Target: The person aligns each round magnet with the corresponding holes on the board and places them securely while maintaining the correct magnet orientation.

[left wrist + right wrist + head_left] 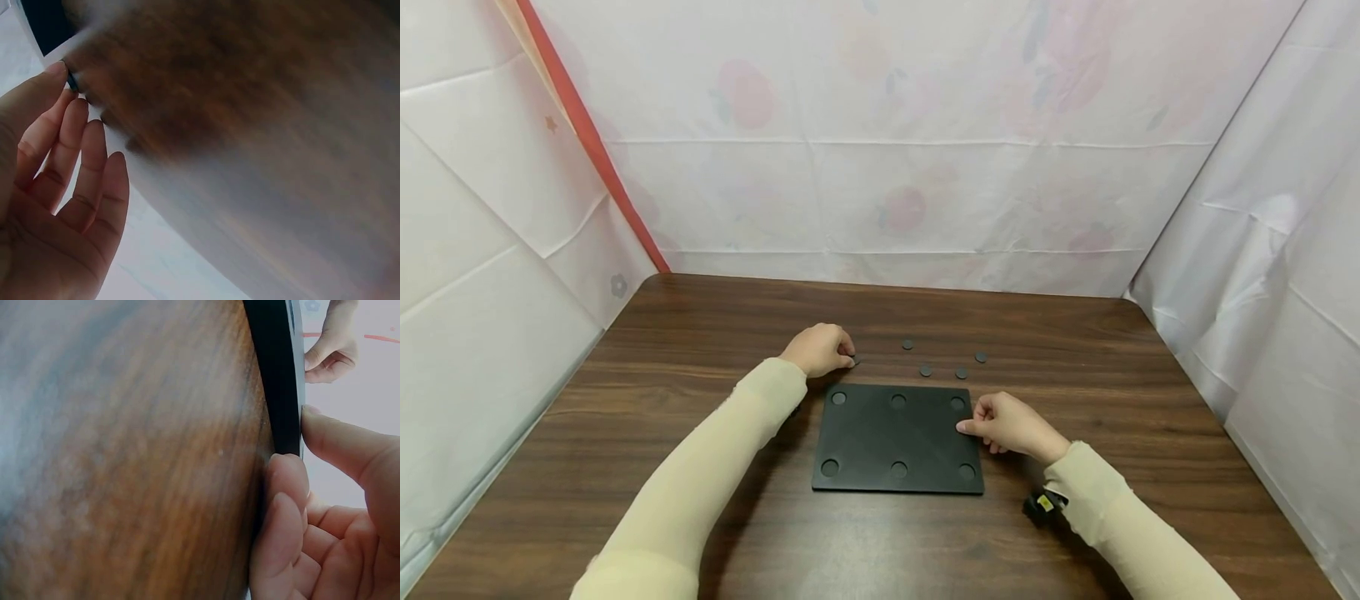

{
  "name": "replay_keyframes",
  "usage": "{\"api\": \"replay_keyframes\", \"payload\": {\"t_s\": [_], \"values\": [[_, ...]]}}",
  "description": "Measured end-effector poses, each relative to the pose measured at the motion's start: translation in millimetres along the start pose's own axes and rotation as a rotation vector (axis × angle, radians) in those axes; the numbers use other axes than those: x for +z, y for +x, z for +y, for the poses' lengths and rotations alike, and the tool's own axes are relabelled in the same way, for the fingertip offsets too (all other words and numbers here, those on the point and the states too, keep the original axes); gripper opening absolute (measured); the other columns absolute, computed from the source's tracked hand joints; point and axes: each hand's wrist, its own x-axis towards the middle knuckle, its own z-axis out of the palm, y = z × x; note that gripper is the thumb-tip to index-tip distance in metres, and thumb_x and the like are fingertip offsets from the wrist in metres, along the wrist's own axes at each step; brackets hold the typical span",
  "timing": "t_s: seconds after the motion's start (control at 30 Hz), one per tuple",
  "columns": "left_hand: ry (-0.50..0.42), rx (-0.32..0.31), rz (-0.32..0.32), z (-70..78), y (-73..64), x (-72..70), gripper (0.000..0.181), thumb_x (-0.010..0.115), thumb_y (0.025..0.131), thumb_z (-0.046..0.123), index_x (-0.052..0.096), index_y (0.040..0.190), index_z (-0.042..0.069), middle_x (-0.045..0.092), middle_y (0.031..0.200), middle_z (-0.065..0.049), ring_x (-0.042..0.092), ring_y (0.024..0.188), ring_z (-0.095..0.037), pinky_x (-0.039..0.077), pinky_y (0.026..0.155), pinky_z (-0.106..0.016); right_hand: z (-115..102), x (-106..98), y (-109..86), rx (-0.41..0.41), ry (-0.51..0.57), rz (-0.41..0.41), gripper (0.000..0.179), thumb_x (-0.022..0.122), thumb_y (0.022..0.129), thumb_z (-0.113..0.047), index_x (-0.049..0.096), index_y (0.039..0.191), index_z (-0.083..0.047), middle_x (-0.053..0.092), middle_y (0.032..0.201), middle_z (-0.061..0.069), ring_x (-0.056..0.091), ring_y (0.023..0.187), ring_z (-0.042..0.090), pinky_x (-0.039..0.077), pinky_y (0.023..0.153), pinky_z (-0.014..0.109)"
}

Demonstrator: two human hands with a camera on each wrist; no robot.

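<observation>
A flat black board (898,435) with several round recesses along its far and near edges lies on the table. My left hand (820,350), beyond the board's far left corner, pinches a small dark disc (72,81) between thumb and fingertips; the disc appears tilted up on its edge. At the board's right edge, my right hand (1006,423) holds on with the thumb on top and curled fingers against the side, as the right wrist view shows along the board's edge (278,381). The recesses look dark inside.
Several loose dark discs lie beyond the board, among them one disc (907,344) farther back and another disc (981,357) to the right. The brown wooden table (700,333) ends at a white patterned curtain (887,200) behind, with more white cloth on both sides.
</observation>
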Motion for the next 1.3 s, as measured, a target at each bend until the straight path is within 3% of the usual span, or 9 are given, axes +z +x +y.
{"api": "replay_keyframes", "payload": {"t_s": [0.23,0.57,0.97,1.3], "values": [[0.01,0.008,-0.02,-1.2,-0.1,0.1,0.022,0.069,0.093,0.026,0.071,0.112,0.014,0.07,0.108,-0.003,0.066,0.099,-0.02,0.055,0.09,-0.04,1,0,0.9,-0.002,-0.007,0.0,0.033,0.071,0.09,-0.033,0.056,0.075,-0.009,0.058,0.062,0.006,0.057,0.052,0.019,0.05,0.05,0.033],[-0.111,0.036,0.028,-8.3,-9.7,-3.7,0.023,0.069,0.092,0.026,0.07,0.111,0.012,0.069,0.105,-0.002,0.065,0.096,-0.018,0.055,0.089,-0.038,0,0,0.3,-0.004,-0.009,0.001,0.032,0.071,0.09,-0.033,0.056,0.075,-0.009,0.058,0.063,0.006,0.057,0.052,0.02,0.05,0.05,0.033],[-0.171,0.135,0.106,-5.6,-44.0,-18.1,0.016,0.073,0.089,0.023,0.07,0.101,0.014,0.069,0.098,0.001,0.064,0.089,-0.014,0.055,0.083,-0.034,-1,0,-0.8,-0.009,-0.01,-0.004,0.031,0.071,0.09,-0.031,0.056,0.075,-0.008,0.057,0.062,0.006,0.057,0.051,0.02,0.049,0.048,0.032],[-0.194,0.169,0.134,-3.5,-79.1,-28.1,0.014,0.073,0.089,0.021,0.069,0.102,0.016,0.07,0.094,0.006,0.064,0.087,-0.012,0.054,0.079,-0.032,-2,-1,-0.6,-0.002,-0.008,-0.006,0.031,0.071,0.09,-0.032,0.056,0.075,-0.009,0.057,0.062,0.005,0.058,0.052,0.02,0.049,0.049,0.032]]}}
